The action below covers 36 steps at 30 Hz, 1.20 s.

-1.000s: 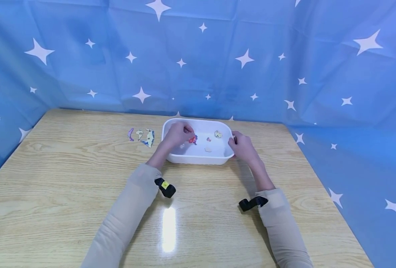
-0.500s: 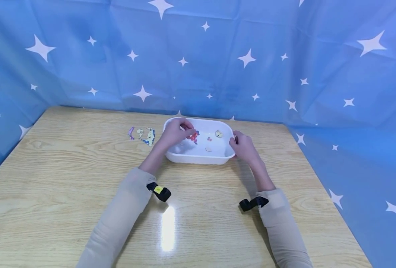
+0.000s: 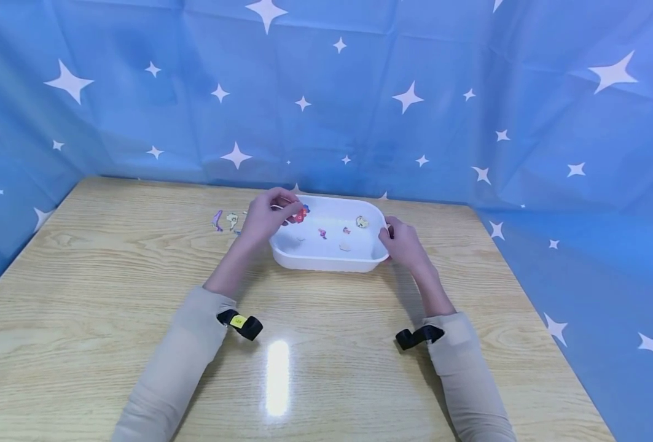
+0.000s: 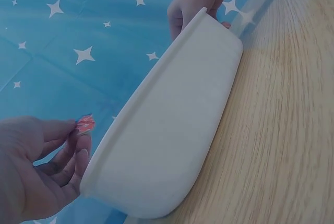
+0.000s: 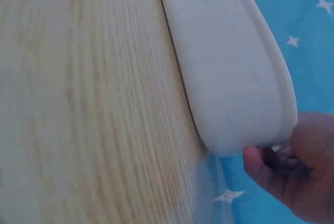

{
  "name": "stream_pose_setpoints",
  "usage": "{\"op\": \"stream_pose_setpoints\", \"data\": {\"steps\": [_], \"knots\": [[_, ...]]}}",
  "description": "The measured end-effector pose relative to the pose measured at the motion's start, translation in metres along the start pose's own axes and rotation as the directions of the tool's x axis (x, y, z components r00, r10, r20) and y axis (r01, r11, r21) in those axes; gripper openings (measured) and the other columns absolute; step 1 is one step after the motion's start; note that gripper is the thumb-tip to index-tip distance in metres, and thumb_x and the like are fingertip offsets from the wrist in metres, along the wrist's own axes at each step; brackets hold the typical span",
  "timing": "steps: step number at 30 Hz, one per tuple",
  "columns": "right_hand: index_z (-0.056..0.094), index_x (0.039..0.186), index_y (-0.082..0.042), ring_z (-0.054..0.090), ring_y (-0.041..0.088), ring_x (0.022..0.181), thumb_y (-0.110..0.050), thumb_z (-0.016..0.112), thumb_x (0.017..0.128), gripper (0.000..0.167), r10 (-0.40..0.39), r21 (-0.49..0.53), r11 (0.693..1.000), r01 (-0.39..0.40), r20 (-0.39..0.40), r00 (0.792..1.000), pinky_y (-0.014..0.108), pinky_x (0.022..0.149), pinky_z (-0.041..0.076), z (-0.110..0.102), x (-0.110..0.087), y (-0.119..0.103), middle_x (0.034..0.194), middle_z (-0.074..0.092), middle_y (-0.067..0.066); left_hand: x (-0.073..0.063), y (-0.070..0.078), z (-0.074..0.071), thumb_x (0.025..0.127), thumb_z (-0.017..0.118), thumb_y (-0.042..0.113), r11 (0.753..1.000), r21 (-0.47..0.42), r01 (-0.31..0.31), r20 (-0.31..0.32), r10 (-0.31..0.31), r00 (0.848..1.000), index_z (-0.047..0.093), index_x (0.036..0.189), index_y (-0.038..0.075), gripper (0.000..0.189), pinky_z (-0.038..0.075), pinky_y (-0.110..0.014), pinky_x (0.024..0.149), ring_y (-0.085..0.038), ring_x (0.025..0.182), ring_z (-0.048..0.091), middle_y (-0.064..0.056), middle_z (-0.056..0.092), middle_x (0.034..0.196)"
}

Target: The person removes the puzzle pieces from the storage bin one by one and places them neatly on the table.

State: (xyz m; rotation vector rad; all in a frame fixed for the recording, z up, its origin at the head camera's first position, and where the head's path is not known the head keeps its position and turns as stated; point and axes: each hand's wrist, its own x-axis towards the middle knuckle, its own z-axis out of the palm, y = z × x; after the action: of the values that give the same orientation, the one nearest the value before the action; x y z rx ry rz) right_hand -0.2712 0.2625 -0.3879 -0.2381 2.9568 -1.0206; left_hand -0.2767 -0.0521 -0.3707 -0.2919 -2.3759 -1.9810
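My left hand (image 3: 268,215) pinches a small flat red-and-blue sticker (image 4: 85,124) between thumb and fingertips, just over the left end of a white plastic tub (image 3: 326,264). At the tub's right end my right hand (image 3: 402,242) grips the rim, thumb and fingers on either side of the wall (image 5: 245,104). Inside the tub lie several small pieces: a yellowish round one (image 3: 362,221), a pink one (image 3: 346,231), a purple-pink one (image 3: 323,234) and a pale one (image 3: 345,247).
Left of the tub on the wooden table (image 3: 110,276) lie a purple curved piece (image 3: 217,220) and a pale yellow piece (image 3: 232,221); another is mostly hidden behind my left hand. A blue star-printed cloth (image 3: 348,123) hangs at the back.
My left hand has lifted the red-and-blue sticker from the tub's middle and carried it left to the tub's left end. A purple-pink piece now shows in the tub. The right hand stays put.
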Motion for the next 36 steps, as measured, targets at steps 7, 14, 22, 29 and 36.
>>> {"op": "stream_pose_setpoints", "data": {"steps": [7,14,22,29,36], "knots": [[0.046,0.142,0.009,0.061,0.021,0.053,-0.015,0.044,0.104,0.045,0.000,-0.001,1.000,0.000,-0.003,1.000,0.036,0.049,0.056,-0.001,-0.001,-0.001,0.079,0.057,0.015,-0.006,0.000,-0.020,0.098,0.068,0.020,1.000,-0.005,0.012,-0.018,-0.012,1.000,0.065,0.113,0.003,0.022,0.057,-0.047,0.084,-0.029,0.085,0.068,-0.013,0.066,0.097],[0.047,0.140,0.010,0.060,0.020,0.051,-0.015,0.043,0.103,0.044,-0.017,-0.011,1.000,0.016,-0.015,1.000,0.035,0.046,0.055,0.001,0.001,0.002,0.076,0.056,0.014,-0.008,-0.005,-0.049,0.099,0.067,0.018,0.999,0.040,0.005,-0.086,-0.001,0.996,0.066,0.115,0.000,0.024,0.057,-0.031,0.072,-0.023,0.078,0.064,-0.010,0.065,0.094],[0.048,0.139,0.010,0.059,0.021,0.050,-0.013,0.044,0.104,0.043,-0.018,-0.013,1.000,0.018,-0.019,1.000,0.034,0.046,0.054,-0.001,0.000,0.001,0.075,0.055,0.014,-0.013,-0.016,-0.079,0.102,0.062,0.018,0.993,0.106,0.059,-0.121,-0.046,0.992,0.065,0.122,-0.002,0.028,0.057,-0.031,0.075,-0.020,0.082,0.062,-0.013,0.062,0.103],[0.049,0.138,0.010,0.059,0.019,0.051,-0.012,0.045,0.103,0.042,-0.023,-0.001,1.000,0.023,-0.022,1.000,0.036,0.047,0.056,0.000,-0.001,0.000,0.075,0.055,0.013,-0.017,-0.025,-0.102,0.103,0.059,0.013,0.985,0.154,0.083,-0.161,-0.058,0.985,0.063,0.127,-0.005,0.030,0.055,-0.023,0.071,-0.010,0.081,0.057,-0.016,0.062,0.107],[0.047,0.140,0.010,0.059,0.021,0.053,-0.014,0.044,0.104,0.044,-0.007,0.004,1.000,0.007,-0.011,1.000,0.037,0.048,0.056,-0.001,-0.001,-0.002,0.077,0.055,0.014,-0.020,-0.037,-0.120,0.102,0.060,0.012,0.974,0.181,0.135,-0.191,-0.100,0.976,0.064,0.127,-0.006,0.031,0.055,-0.021,0.071,-0.007,0.080,0.059,-0.017,0.063,0.107]]}}
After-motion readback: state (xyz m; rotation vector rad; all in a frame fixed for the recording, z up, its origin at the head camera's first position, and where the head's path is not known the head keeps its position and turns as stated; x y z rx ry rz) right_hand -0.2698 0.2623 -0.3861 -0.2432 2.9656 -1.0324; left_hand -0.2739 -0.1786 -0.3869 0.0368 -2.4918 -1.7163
